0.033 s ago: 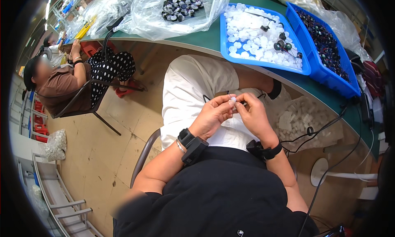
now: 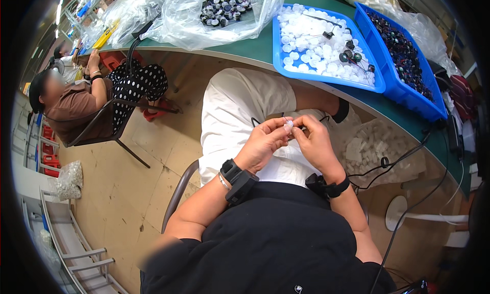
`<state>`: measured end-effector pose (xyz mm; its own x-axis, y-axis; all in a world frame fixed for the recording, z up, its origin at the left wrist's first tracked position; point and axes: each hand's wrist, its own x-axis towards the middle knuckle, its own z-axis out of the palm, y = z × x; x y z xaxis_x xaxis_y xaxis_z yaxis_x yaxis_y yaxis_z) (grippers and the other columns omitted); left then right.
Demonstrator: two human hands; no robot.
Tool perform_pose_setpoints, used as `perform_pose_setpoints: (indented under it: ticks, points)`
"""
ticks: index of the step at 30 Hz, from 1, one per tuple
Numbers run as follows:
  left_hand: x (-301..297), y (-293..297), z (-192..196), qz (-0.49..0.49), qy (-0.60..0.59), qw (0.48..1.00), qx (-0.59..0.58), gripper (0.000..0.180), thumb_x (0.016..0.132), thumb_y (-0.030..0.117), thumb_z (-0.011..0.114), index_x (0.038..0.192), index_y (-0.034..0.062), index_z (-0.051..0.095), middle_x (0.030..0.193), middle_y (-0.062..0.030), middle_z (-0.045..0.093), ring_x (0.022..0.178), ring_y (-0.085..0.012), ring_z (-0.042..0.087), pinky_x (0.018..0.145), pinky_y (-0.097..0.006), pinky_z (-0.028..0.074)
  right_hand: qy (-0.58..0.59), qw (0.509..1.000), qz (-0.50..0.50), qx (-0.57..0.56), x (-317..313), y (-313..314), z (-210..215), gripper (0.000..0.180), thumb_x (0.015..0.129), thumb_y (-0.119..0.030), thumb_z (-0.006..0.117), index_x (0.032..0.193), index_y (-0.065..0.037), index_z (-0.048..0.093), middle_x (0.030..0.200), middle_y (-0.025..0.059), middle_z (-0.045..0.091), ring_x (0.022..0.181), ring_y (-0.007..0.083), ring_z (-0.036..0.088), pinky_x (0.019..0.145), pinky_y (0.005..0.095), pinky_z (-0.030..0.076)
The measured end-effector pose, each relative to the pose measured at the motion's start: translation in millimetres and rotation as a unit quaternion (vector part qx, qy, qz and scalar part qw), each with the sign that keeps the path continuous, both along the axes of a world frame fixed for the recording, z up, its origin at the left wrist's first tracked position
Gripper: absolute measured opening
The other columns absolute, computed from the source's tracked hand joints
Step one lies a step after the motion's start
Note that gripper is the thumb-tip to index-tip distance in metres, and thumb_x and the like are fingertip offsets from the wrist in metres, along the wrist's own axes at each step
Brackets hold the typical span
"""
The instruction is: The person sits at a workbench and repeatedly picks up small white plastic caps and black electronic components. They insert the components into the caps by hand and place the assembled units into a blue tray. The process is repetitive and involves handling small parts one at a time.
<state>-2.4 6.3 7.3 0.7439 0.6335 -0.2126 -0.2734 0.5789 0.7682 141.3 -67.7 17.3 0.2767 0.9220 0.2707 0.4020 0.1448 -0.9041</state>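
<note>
Above my lap, my left hand (image 2: 266,142) and my right hand (image 2: 313,140) meet at the fingertips. Between them is a small translucent white cap (image 2: 289,126), pinched by thumb and finger on both sides. A thin dark wire shows near my left fingertips; what it joins is hidden by the fingers. On the green table ahead, a shallow blue tray (image 2: 278,64) carries many similar white caps and a few small black round parts with wires (image 2: 350,55).
A deeper blue bin (image 2: 416,101) of dark wired parts adjoins the tray. Clear plastic bags (image 2: 173,23) lie on the table, one with black-and-white parts. Black cables (image 2: 386,164) hang at my right. A co-worker (image 2: 76,102) sits at the left.
</note>
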Motion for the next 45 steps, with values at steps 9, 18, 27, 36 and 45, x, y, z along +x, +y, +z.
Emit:
perform_pose_setpoints:
  ticks: [9,18,27,36,45]
  points:
    - [2.2,4.3,-7.3,0.014,0.102,0.971,0.216,0.032,0.089,0.010,0.065,0.118,-0.0023,0.058,0.094,-0.0035,0.063,0.081,-0.0066,0.057,0.071,-0.022,0.049,0.049,0.999,-0.011,-0.002,-2.6,-0.5,-2.8,0.021,0.085,0.003,0.057,0.105,0.003,0.050,0.100,0.0161,0.061,0.088,0.0199,0.063,0.073,0.0300,0.051]
    - [4.2,3.2,-4.5,0.054,0.167,0.885,0.431,0.038,0.087,0.004,0.061,0.122,-0.0021,0.048,0.088,-0.0010,0.059,0.075,-0.0046,0.054,0.068,-0.020,0.048,0.126,0.991,0.035,-0.039,-1.9,0.9,6.4,0.014,0.092,-0.007,0.058,0.099,0.001,0.050,0.091,0.0084,0.060,0.082,0.0104,0.058,0.069,0.0259,0.050]
    - [11.6,-2.3,3.7,0.036,0.148,0.918,0.366,0.023,0.088,0.008,0.066,0.106,0.0003,0.054,0.079,0.0020,0.053,0.069,-0.0029,0.051,0.062,-0.020,0.046,0.063,0.994,-0.062,0.067,1.8,5.9,3.5,0.009,0.088,-0.007,0.062,0.085,0.001,0.058,0.075,0.0052,0.059,0.068,0.0134,0.057,0.062,0.0283,0.047]
    - [8.9,-7.3,7.2,0.022,0.076,0.964,0.254,0.025,0.088,0.006,0.065,0.111,0.0015,0.057,0.099,-0.0050,0.063,0.091,-0.0137,0.061,0.082,-0.028,0.051,0.122,0.987,-0.086,0.056,3.1,6.0,-6.7,0.014,0.090,-0.012,0.060,0.087,0.001,0.056,0.068,0.0096,0.058,0.059,0.0146,0.052,0.055,0.0311,0.044]
    - [12.4,-7.0,2.6,0.014,0.086,0.984,0.154,0.037,0.091,0.008,0.062,0.121,-0.0056,0.046,0.112,-0.0143,0.061,0.100,-0.0217,0.064,0.091,-0.032,0.052,0.288,0.957,0.012,-0.014,20.3,12.8,-24.1,0.018,0.088,-0.014,0.064,0.087,0.004,0.061,0.072,0.0066,0.063,0.065,0.0101,0.059,0.059,0.0263,0.049]
